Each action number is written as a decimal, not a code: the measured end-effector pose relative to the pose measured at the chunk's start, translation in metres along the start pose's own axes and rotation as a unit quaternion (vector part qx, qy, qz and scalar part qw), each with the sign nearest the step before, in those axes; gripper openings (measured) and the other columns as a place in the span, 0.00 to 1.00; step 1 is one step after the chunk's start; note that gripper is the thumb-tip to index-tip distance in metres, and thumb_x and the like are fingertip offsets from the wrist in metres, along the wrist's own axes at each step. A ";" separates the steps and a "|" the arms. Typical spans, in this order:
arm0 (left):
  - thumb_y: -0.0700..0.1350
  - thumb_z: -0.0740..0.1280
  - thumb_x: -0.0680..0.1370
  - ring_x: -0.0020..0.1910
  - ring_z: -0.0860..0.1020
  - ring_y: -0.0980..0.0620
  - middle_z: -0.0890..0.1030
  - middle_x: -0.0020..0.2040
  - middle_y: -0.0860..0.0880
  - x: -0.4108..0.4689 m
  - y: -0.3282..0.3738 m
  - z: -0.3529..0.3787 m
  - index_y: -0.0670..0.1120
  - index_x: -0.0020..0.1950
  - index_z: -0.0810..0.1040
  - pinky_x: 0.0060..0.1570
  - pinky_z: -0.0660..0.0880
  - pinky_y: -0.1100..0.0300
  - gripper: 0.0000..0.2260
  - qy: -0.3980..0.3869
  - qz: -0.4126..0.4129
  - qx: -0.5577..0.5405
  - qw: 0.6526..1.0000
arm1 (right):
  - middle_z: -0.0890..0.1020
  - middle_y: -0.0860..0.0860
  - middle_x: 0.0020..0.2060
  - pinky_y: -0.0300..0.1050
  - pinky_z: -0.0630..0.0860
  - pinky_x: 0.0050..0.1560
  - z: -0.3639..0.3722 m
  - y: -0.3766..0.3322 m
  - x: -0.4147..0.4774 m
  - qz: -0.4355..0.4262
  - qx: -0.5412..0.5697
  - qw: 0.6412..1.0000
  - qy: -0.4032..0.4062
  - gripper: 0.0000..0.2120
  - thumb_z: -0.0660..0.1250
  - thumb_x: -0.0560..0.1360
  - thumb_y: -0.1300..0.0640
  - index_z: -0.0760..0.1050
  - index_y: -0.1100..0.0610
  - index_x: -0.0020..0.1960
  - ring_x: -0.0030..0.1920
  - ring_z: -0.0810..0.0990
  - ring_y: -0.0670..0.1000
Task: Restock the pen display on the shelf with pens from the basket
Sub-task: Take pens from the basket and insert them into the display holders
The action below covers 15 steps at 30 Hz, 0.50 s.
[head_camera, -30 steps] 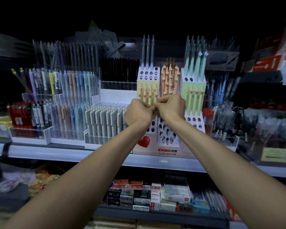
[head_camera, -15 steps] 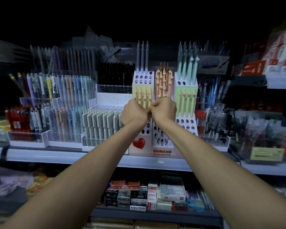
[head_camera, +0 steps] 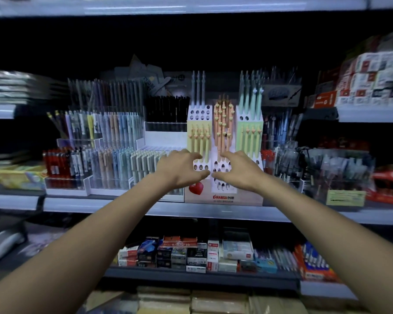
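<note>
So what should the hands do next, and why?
Probably draw back to fetch more pens: the left hand and right hand are both open and hold nothing, while the white tiered cardboard pen display has many empty round holes. The basket is out of view.

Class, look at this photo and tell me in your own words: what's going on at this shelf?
A person faces a stationery shelf, both bare arms stretched toward the white pen display. The left hand and right hand hover side by side before its lower rows, fingers spread, holding nothing. It holds yellow pens, orange pens and green pens; several lower holes are empty. No basket is in view.
</note>
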<state>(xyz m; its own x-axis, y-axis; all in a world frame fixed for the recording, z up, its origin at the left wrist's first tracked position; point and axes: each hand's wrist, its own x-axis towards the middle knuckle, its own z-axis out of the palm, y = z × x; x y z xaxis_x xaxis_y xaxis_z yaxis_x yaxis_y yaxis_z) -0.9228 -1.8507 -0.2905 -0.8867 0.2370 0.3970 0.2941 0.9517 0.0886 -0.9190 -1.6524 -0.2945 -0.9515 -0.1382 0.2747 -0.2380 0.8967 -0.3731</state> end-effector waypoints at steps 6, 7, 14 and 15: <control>0.74 0.58 0.77 0.83 0.53 0.42 0.55 0.85 0.45 -0.050 0.001 -0.001 0.59 0.84 0.55 0.78 0.54 0.35 0.39 -0.032 0.008 0.056 0.998 | 0.50 0.56 0.83 0.65 0.58 0.79 -0.008 -0.005 -0.052 0.009 -0.078 0.994 -0.071 0.54 0.71 0.72 0.29 0.45 0.45 0.85 0.83 0.47 0.60; 0.74 0.57 0.77 0.83 0.51 0.42 0.53 0.85 0.46 -0.057 0.002 -0.001 0.60 0.84 0.54 0.78 0.54 0.34 0.39 -0.032 0.010 0.060 0.998 | 0.47 0.56 0.84 0.65 0.56 0.80 -0.008 -0.006 -0.060 0.011 -0.090 0.993 -0.071 0.55 0.70 0.71 0.27 0.42 0.44 0.85 0.84 0.44 0.60; 0.74 0.58 0.76 0.84 0.50 0.43 0.51 0.85 0.48 -0.093 0.009 0.007 0.61 0.84 0.51 0.78 0.53 0.35 0.40 -0.026 0.022 0.058 0.998 | 0.37 0.57 0.83 0.64 0.41 0.81 -0.006 0.001 -0.098 0.032 -0.142 0.986 -0.084 0.60 0.67 0.67 0.21 0.35 0.40 0.83 0.82 0.33 0.63; 0.74 0.58 0.76 0.84 0.50 0.43 0.51 0.85 0.49 -0.098 0.010 0.009 0.61 0.84 0.51 0.78 0.53 0.35 0.39 -0.025 0.025 0.054 0.998 | 0.37 0.57 0.83 0.64 0.41 0.81 -0.006 0.005 -0.102 0.033 -0.141 0.986 -0.086 0.60 0.67 0.67 0.21 0.35 0.40 0.83 0.82 0.33 0.63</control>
<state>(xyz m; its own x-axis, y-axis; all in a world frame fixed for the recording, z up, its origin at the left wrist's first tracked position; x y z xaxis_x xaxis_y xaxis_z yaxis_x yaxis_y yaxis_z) -0.8365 -1.8630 -0.3371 -0.8893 0.2920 0.3519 0.3008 0.9532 -0.0306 -0.8218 -1.6318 -0.3193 -0.9879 -0.1227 0.0952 -0.1336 0.9840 -0.1182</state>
